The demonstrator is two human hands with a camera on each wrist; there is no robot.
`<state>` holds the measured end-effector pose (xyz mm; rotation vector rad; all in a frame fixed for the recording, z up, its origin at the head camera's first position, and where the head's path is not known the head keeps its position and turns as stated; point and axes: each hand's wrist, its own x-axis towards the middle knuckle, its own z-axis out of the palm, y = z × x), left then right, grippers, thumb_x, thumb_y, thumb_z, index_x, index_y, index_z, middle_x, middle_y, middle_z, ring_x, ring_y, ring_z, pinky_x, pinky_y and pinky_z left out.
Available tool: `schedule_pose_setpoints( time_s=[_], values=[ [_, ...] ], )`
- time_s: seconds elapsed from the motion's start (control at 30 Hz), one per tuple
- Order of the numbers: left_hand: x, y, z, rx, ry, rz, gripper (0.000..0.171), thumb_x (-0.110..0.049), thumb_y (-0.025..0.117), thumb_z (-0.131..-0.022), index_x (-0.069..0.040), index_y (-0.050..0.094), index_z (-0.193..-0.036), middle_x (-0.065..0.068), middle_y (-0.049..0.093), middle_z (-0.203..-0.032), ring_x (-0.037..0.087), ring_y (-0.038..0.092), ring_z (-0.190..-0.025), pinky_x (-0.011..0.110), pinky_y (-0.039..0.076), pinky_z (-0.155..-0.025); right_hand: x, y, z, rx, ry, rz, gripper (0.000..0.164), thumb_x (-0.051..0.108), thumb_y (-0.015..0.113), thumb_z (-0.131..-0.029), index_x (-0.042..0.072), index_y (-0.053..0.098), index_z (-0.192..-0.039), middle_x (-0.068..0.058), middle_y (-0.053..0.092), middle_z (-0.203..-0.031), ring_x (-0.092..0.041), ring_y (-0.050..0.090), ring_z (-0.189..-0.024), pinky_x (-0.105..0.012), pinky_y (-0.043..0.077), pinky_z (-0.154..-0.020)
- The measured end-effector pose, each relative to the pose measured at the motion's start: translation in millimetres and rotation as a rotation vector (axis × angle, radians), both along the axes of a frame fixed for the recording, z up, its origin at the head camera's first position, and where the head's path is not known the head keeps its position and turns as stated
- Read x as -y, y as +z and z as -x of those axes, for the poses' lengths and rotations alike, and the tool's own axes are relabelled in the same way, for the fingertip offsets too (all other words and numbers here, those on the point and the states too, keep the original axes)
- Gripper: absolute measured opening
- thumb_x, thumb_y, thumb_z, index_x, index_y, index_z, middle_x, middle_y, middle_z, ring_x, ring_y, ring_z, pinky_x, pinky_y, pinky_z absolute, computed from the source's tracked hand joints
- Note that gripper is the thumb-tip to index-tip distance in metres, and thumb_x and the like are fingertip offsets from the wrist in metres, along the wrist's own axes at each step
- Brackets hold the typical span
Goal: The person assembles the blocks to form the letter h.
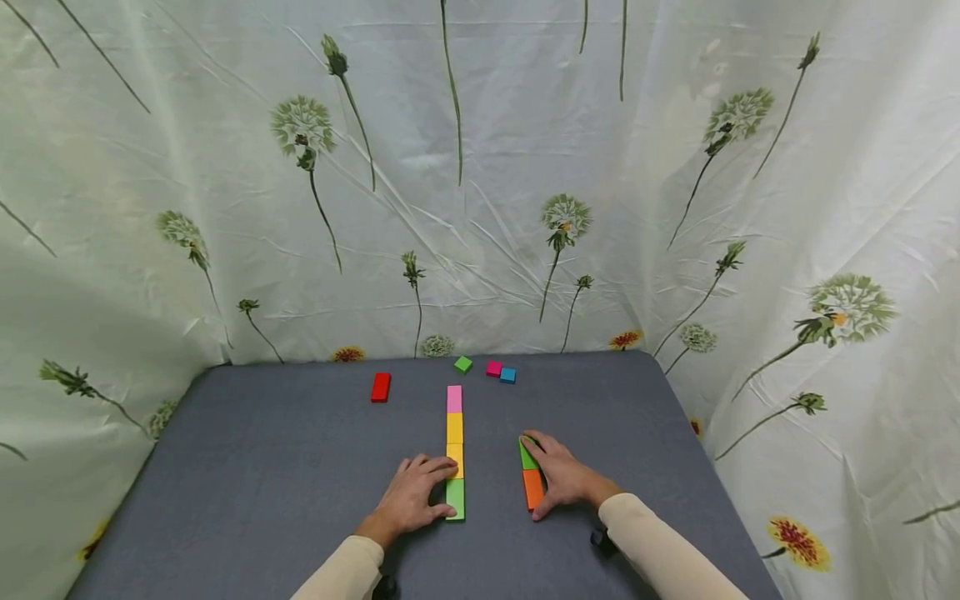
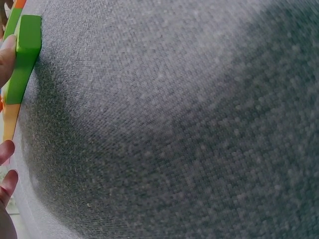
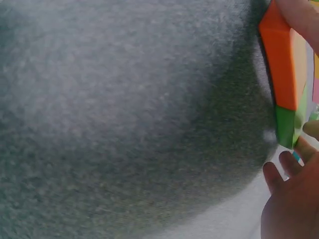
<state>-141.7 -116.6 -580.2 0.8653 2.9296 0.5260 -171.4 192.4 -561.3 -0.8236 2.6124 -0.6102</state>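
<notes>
In the head view, a straight row runs away from me: a light green block, two yellow blocks and a pink block. My left hand lies at the row's left side. Its thumb touches the light green block and a fingertip rests on the nearer yellow one. To the right, an orange block and a green block stand end to end. My right hand holds this pair lengthwise, thumb at the orange near end, fingertips at the green far end.
A red block lies at the back left of the grey table. Toward the back edge are a small green block, a magenta block and a blue block. A flower-printed curtain hangs behind the table.
</notes>
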Motion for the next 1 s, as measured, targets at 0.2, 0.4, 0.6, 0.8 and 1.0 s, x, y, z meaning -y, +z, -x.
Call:
schedule_pose_setpoints(
  time_s=[0.2, 0.4, 0.6, 0.8, 1.0],
  values=[
    [0, 1.0, -0.1, 0.008, -0.002, 0.007, 0.062, -0.049, 0.078, -0.074, -0.017, 0.065, -0.125, -0.003, 0.059, -0.129, 0.020, 0.052, -0.109, 0.043, 0.040, -0.089, -3, -0.2, -1.4, -0.023, 0.010, 0.001, 0.115, 0.042, 0.090, -0.060, 0.002, 0.029, -0.150, -0.016, 0.023, -0.155, -0.037, 0.027, -0.138, -0.056, 0.030, -0.105],
    [0, 1.8, -1.4, 0.004, -0.002, 0.005, 0.061, -0.049, 0.078, -0.074, -0.017, 0.065, -0.125, -0.002, 0.059, -0.129, 0.020, 0.052, -0.109, 0.044, 0.040, -0.090, -6, 1.1, -2.3, 0.000, 0.016, -0.006, 0.114, 0.041, 0.090, -0.060, 0.003, 0.030, -0.150, -0.013, 0.021, -0.156, -0.036, 0.028, -0.138, -0.056, 0.030, -0.105],
    [1, 1.3, -1.7, 0.010, 0.006, 0.010, 0.062, -0.050, 0.077, -0.074, -0.017, 0.065, -0.125, -0.002, 0.058, -0.130, 0.020, 0.052, -0.110, 0.044, 0.039, -0.091, -7, 1.1, -0.8, 0.012, 0.029, -0.001, 0.116, 0.043, 0.091, -0.059, 0.004, 0.030, -0.150, -0.013, 0.020, -0.156, -0.036, 0.025, -0.140, -0.056, 0.029, -0.106],
    [2, 0.2, -1.0, 0.001, 0.003, 0.001, 0.062, -0.049, 0.078, -0.074, -0.018, 0.065, -0.126, -0.003, 0.058, -0.130, 0.019, 0.052, -0.109, 0.043, 0.039, -0.090, -11, 2.0, 2.7, 0.068, -0.008, 0.090, 0.117, 0.046, 0.090, -0.059, 0.004, 0.030, -0.150, -0.015, 0.016, -0.158, -0.039, 0.021, -0.141, -0.059, 0.027, -0.106],
    [2, -0.4, -1.6, -0.006, -0.008, -0.020, 0.061, -0.047, 0.078, -0.074, -0.017, 0.065, -0.125, -0.003, 0.058, -0.129, 0.019, 0.052, -0.106, 0.044, 0.040, -0.089, -16, 11.4, 12.7, 0.104, -0.112, 0.179, 0.102, 0.040, 0.085, -0.070, 0.000, 0.031, -0.148, -0.021, 0.021, -0.155, -0.044, 0.021, -0.140, -0.063, 0.025, -0.104]
  ],
)
